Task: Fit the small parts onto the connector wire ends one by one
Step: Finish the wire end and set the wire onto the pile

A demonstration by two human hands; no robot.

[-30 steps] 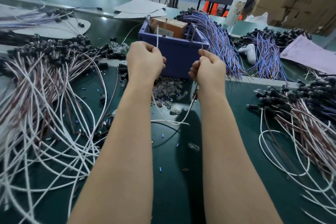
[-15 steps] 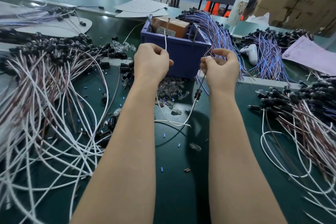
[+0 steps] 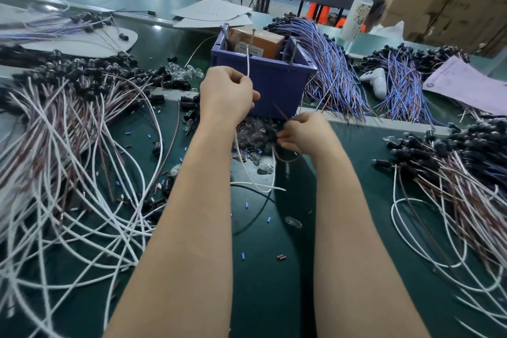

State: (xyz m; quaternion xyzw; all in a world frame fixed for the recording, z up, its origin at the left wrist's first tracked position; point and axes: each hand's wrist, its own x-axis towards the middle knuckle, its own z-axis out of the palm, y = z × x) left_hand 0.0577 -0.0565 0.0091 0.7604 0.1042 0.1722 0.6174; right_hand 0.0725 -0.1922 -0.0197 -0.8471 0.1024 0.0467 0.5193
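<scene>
Head view: at twelve o'clock, before a blue plastic bin [image 3: 274, 85], the left hand [image 3: 227, 93] pinches a thin white wire [image 3: 247, 63], end upright. At one o'clock the right hand [image 3: 307, 132], fingers curled round a thin brown wire [image 3: 288, 160], touches a heap of small clear parts [image 3: 253, 133]. Probably picking one; next comes threading it on.

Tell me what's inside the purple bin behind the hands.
The purple bin holds a brown cardboard box and thin upright metal rods. Its front wall hides anything lower down.
</scene>
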